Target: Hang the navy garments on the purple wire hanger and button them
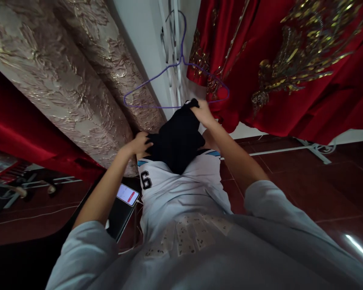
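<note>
A dark, nearly black piece of clothing point(181, 139) lies bunched over my lap; its exact kind does not show. My left hand point(141, 143) has its fingers closed on the garment's left edge. At its upper right corner, my right hand point(203, 113) pinches the cloth and holds it raised. Just beyond the garment hangs a purple wire hanger point(153, 79) with nothing on it. Below the cloth, the white shorts point(181, 189) I wear show a black number 6 on one leg.
A phone point(128, 195) with a lit screen and a cable lies on a dark surface at left. Patterned beige fabric point(63, 76) hangs on the left, red cloth with gold sequins point(308, 64) on the right. A white rack foot point(316, 150) stands on the tiled floor.
</note>
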`<state>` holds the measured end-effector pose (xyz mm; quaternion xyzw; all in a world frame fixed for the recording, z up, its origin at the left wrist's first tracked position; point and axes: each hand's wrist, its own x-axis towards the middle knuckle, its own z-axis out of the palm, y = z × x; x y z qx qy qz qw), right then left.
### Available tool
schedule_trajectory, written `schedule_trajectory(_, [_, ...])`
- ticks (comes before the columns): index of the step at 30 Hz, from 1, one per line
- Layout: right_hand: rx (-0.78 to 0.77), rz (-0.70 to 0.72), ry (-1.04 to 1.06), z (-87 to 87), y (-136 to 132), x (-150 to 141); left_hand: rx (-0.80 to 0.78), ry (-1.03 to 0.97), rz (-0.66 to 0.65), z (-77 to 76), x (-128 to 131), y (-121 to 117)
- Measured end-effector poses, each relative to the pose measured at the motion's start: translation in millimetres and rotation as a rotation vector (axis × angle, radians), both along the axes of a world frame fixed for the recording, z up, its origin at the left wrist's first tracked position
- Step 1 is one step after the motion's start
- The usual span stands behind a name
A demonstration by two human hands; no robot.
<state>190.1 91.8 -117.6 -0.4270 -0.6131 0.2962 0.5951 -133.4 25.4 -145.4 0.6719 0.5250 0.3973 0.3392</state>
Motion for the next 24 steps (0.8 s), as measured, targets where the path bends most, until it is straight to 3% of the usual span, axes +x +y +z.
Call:
schedule_trajectory(2, [0.042,0.003,0.026,-3.2,-12.0,18.2,0.061,0.215,-0.035,27.5,-22.5,10.8])
schedule_trajectory(5, [0.097,0.029,0.007,4.4,-32.1,40.8,0.382,0.347,-0.006,76.7,-37.8,20.6])
schedule_trajectory(7, [0.093,0.043,-0.003,10.9,-40.8,44.6,0.544,0.315,-0.02,108.0,-28.8,24.0])
schedule_trajectory(10, [0.047,0.086,-0.015,14.9,-53.3,37.2,0.597,0.252,-0.149,140.9,5.5,27.7])
schedule_trajectory(14, [0.143,0.109,-0.159,23.5,-78.9,42.0,0.567,0.284,-0.243,154.9,43.4,35.5])
schedule_trajectory(18, [0.411,-0.276,-0.101,47.2,-86.0,89.6,0.44,0.359,-0.296,159.9,44.7,40.0])
schedule_trajectory(20, [0.365,-0.319,-0.022,59.3,-77.3,120.5,0.416,0.354,-0.286,165.0,39.0,39.5])
schedule_trajectory(24, [0.058,-0.053,-0.14,83.6,-62.0,164.5,0.489,0.339,-0.219,170.7,26.9,47.4])
